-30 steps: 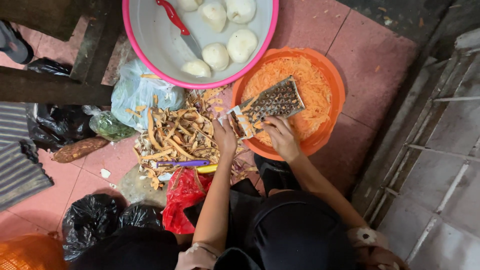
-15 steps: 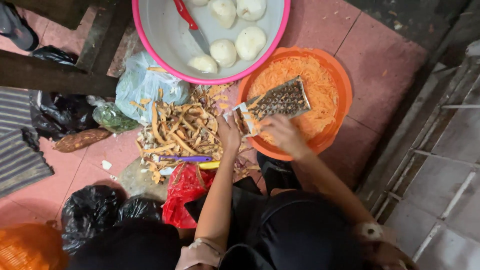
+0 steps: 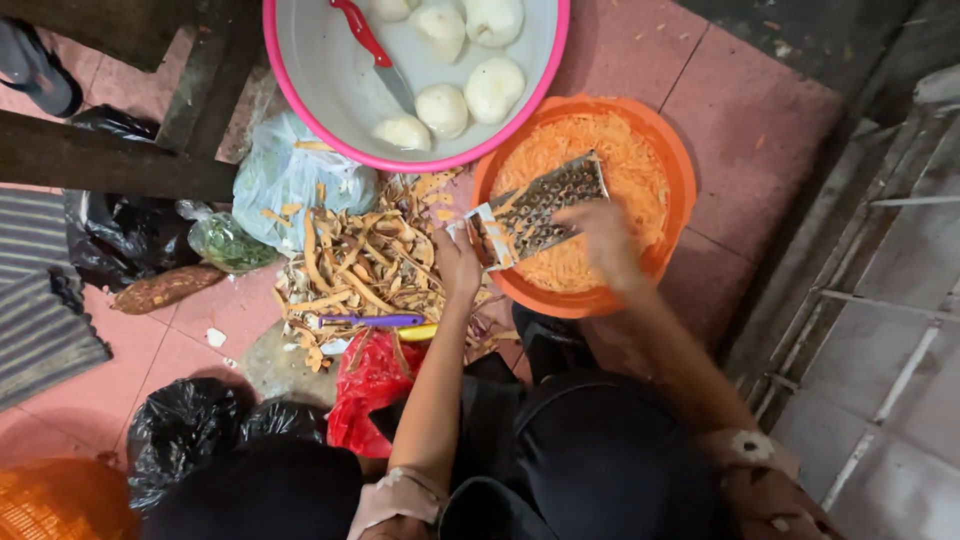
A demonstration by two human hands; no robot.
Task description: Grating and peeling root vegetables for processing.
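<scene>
Left hand (image 3: 458, 262) grips the grater (image 3: 535, 208); right hand (image 3: 598, 235), blurred, fingers' hold unclear. Orange bowl (image 3: 668, 150) looks nearly full of shreds (image 3: 610, 160).

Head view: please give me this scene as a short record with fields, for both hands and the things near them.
left hand: holds the lower end of the metal grater
right hand: blurred, against the grater face; what it holds cannot be told
orange basin: under the grater, full of orange shreds
pink-rimmed basin: peeled white roots, red-handled knife
floor: peel pile, purple peeler
</scene>
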